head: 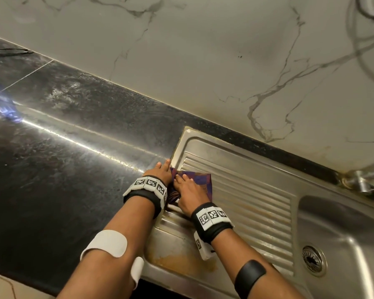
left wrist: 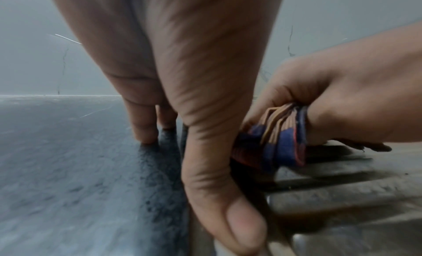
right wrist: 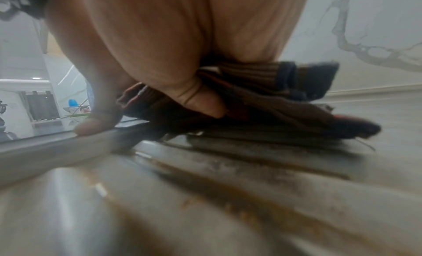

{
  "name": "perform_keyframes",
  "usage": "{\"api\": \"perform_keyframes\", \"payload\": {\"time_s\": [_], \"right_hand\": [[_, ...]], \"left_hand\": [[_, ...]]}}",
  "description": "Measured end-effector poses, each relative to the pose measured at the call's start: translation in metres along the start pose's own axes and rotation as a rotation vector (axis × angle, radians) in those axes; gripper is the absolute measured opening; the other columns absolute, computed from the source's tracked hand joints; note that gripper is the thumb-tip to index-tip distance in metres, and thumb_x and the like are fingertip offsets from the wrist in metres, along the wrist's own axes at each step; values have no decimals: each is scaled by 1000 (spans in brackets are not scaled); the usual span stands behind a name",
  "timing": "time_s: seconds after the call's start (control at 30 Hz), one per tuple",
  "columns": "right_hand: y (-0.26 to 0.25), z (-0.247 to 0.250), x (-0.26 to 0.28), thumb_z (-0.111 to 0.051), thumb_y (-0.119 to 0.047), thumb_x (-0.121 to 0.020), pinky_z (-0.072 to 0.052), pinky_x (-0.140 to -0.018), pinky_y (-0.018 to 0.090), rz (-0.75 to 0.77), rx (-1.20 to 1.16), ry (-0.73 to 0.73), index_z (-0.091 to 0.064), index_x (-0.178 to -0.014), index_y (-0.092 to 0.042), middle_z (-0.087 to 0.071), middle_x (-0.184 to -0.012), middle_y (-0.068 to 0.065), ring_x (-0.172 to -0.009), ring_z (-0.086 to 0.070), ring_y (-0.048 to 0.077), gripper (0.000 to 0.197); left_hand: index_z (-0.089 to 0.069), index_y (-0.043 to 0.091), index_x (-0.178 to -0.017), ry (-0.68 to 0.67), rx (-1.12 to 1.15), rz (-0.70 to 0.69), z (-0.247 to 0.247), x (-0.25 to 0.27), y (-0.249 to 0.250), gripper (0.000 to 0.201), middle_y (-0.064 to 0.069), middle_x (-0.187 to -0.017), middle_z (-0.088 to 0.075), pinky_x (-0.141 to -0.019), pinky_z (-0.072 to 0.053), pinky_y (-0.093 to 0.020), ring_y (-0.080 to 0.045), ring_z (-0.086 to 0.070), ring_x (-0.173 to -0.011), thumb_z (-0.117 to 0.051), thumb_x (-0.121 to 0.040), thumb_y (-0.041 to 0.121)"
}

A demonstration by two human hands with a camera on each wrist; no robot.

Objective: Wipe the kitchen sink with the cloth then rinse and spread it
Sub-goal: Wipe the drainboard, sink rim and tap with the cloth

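A purple-and-blue striped cloth (head: 201, 180) lies bunched on the ribbed drainboard (head: 251, 203) of the steel sink, near its left rim. My right hand (head: 189, 190) presses down on it and grips a bunch of it; the left wrist view shows the folds of the cloth (left wrist: 280, 148) pinched between that hand's (left wrist: 342, 97) thumb and fingers. In the right wrist view the palm (right wrist: 182, 61) covers the cloth (right wrist: 274, 101). My left hand (head: 160, 171) rests beside it with straight fingers (left wrist: 146, 126) on the black counter and its thumb down at the sink rim.
The sink basin (head: 343, 234) with its drain (head: 313, 260) lies to the right, a tap (head: 358, 180) behind it. Brown stains (head: 188, 262) mark the drainboard's near corner. Black counter (head: 73, 158) stretches left; a marble wall rises behind. A dark ring (head: 9, 51) lies far left.
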State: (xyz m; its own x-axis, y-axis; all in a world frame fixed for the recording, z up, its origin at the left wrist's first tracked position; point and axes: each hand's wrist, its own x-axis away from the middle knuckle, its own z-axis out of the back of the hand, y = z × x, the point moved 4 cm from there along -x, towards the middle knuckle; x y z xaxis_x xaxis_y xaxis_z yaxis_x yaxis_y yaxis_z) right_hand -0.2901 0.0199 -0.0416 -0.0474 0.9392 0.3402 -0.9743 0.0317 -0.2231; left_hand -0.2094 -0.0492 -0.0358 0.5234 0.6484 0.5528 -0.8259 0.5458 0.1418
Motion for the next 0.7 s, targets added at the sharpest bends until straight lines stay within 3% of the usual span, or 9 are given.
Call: {"api": "perform_keyframes", "payload": {"time_s": [0.2, 0.43, 0.57, 0.7], "right_hand": [[7, 6, 14, -49, 1, -85, -33, -112, 34, -10, -104, 86, -43, -142, -17, -39, -151, 1, -137, -38, 19, 59], [52, 8, 44, -43, -4, -85, -40, -105, 36, -130, -195, 85, -57, -129, -24, -53, -140, -6, -126, -50, 19, 50], [52, 8, 52, -44, -3, -87, -34, -108, 32, -174, -189, 54, -48, -138, -21, -48, -143, -2, -131, -44, 18, 54], [23, 12, 32, -48, -5, -86, -44, -99, 37, -172, -175, 52, -31, -147, -22, -51, -133, 10, -120, -50, 27, 66]], "left_hand": [[-4, 8, -153, -147, 8, 8, 3, 1, 3, 69, -6, -160, 13, -118, -19, -48, -30, 1, -148, -45, -98, 16], [7, 8, -151, -171, -57, -21, 5, 8, 1, 91, -5, -159, 17, -118, -17, -46, -27, 5, -148, -59, -89, 6], [6, 10, -152, -177, -1, 12, 4, 5, 3, 77, -2, -159, 17, -118, -16, -46, -25, 6, -148, -44, -95, 1], [3, 10, -152, -156, -3, 50, 0, -2, 4, 73, -2, -159, 16, -116, -21, -53, -26, 4, -148, -42, -95, 3]]}}
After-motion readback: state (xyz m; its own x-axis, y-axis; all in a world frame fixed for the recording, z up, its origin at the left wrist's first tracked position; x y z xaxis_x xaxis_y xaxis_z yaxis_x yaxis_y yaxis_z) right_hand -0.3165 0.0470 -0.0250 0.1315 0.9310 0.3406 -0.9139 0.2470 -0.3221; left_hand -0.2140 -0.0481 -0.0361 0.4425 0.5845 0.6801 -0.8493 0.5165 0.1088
